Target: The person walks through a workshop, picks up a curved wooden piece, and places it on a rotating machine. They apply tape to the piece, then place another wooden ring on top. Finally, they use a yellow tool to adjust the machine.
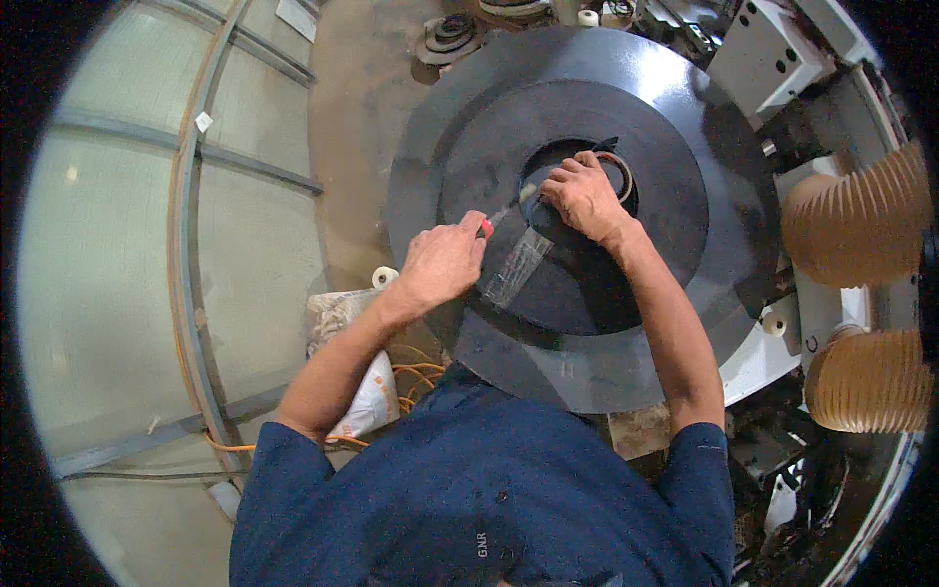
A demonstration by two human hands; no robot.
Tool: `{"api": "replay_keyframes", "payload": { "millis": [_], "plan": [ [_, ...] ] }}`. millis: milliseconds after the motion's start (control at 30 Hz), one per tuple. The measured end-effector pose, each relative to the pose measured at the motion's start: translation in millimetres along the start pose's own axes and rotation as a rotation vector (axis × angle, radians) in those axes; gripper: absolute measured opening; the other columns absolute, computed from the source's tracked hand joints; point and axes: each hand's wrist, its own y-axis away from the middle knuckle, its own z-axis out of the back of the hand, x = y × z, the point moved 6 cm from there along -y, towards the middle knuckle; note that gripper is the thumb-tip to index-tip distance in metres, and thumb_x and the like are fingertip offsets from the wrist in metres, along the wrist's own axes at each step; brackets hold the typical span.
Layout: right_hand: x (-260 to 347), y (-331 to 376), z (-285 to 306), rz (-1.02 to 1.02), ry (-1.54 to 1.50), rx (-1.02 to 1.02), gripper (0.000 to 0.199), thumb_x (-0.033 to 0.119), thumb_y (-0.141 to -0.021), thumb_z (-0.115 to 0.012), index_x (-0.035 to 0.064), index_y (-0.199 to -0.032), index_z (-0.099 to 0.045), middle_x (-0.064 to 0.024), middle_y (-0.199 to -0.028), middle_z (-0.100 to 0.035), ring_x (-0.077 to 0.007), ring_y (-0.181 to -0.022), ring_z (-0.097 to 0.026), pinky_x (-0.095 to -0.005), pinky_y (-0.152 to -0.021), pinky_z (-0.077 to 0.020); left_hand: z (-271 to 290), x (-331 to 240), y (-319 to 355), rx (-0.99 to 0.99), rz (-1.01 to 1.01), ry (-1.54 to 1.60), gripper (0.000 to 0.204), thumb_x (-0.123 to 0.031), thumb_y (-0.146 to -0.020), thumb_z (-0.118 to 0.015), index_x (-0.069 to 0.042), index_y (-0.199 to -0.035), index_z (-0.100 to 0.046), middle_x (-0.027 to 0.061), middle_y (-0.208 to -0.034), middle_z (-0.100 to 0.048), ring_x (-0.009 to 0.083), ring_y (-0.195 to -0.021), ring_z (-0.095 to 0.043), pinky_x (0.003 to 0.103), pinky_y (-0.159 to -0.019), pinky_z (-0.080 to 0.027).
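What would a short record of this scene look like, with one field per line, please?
Left hand: closed around a red tool
Right hand: at the central opening of the dark disc; whether it holds anything is unclear
Clear strip: on the disc, on the near side of the opening
Lower left: white bag, orange hose
Far right: two ribbed tan hoses

Left of our left hand (442, 259), we see a pale wall (108, 284). Below that hand are a white bag (367, 403) and an orange cord (421, 367). Right of our right hand (584, 199) are two fat, bumpy brown tubes (856, 220).
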Motion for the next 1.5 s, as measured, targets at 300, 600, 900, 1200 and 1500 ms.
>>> {"api": "replay_keyframes", "payload": {
  "millis": [300, 600, 900, 1200, 1500],
  "plan": [
    [-3, 6, -3, 0.017, -0.007, -0.035, 0.009, 0.012, -0.076, -0.06, 0.0125, -0.082, -0.067, -0.0033, -0.09, -0.064, -0.022, -0.097, -0.059, -0.0405, -0.1, -0.0365, 15, -11, -32, 0.043, -0.392, -0.563, 0.038, -0.01, -0.086, -0.056, -0.015, -0.123, -0.049, 0.0144, -0.093, -0.057, 0.0356, -0.088, -0.061, 0.047, -0.074, -0.048],
    [5, 15, 1, 0.042, 0.051, -0.035, 0.011, 0.014, -0.078, -0.058, 0.0129, -0.084, -0.067, -0.0033, -0.091, -0.063, -0.021, -0.097, -0.06, -0.0412, -0.103, -0.0367, 10, -7, -67, 0.088, -0.644, -0.808, 0.039, -0.01, -0.083, -0.059, -0.011, -0.121, -0.051, 0.0113, -0.094, -0.058, 0.0292, -0.09, -0.059, 0.041, -0.075, -0.047],
    [4, 23, -4, 0.049, -0.003, -0.109, 0.01, 0.014, -0.077, -0.058, 0.0095, -0.081, -0.066, -0.0044, -0.087, -0.063, -0.0217, -0.094, -0.06, -0.0413, -0.103, -0.0399, 4, -12, -92, 0.115, -0.796, -0.934, 0.032, -0.015, -0.085, -0.058, -0.01, -0.116, -0.053, 0.0113, -0.089, -0.059, 0.0276, -0.084, -0.062, 0.039, -0.071, -0.048],
    [-1, 27, -12, 0.005, -0.071, -0.156, 0.011, 0.013, -0.076, -0.058, 0.0058, -0.082, -0.064, -0.0059, -0.089, -0.064, -0.0231, -0.095, -0.06, -0.0421, -0.103, -0.0414, -6, -21, -102, 0.193, -0.823, -0.926, 0.024, -0.015, -0.083, -0.061, -0.008, -0.105, -0.053, 0.0125, -0.087, -0.061, 0.0276, -0.082, -0.064, 0.038, -0.069, -0.05],
    [3, 27, -3, -0.008, -0.039, -0.078, 0.01, 0.014, -0.077, -0.057, 0.0065, -0.081, -0.062, -0.0071, -0.094, -0.064, -0.0236, -0.101, -0.06, -0.042, -0.113, -0.0361, -4, -34, -93, 0.308, -0.706, -0.976, 0.023, -0.011, -0.08, -0.064, -0.006, -0.101, -0.054, 0.0134, -0.085, -0.065, 0.028, -0.079, -0.067, 0.038, -0.067, -0.051]
  ]
}}
